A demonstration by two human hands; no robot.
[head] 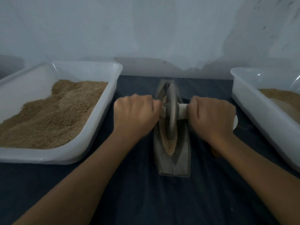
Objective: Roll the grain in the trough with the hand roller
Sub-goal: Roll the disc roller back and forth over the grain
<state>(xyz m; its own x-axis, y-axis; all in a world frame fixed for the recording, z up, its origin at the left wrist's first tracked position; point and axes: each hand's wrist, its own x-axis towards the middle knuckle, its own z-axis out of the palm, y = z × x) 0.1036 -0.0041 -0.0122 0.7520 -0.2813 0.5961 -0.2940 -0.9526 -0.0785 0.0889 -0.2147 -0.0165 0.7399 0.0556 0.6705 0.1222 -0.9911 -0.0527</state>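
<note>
Dark cloth (pixel 138 184) | trough (pixel 173 166) lengthwise away | roller (pixel 171 111) axle crosswise, both hands gripping

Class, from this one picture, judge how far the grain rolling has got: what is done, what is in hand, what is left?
Done: grain lies in the trough. In hand: the left hand and right hand grip the hand roller, its wheel standing in the grain. Left: how crushed the grain is cannot be told; the left tray holds plenty more.

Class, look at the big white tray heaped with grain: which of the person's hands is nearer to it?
Left. The left hand grips the roller handle just beside the heaped tray; the right hand grips the other handle, across the trough from it.
</note>
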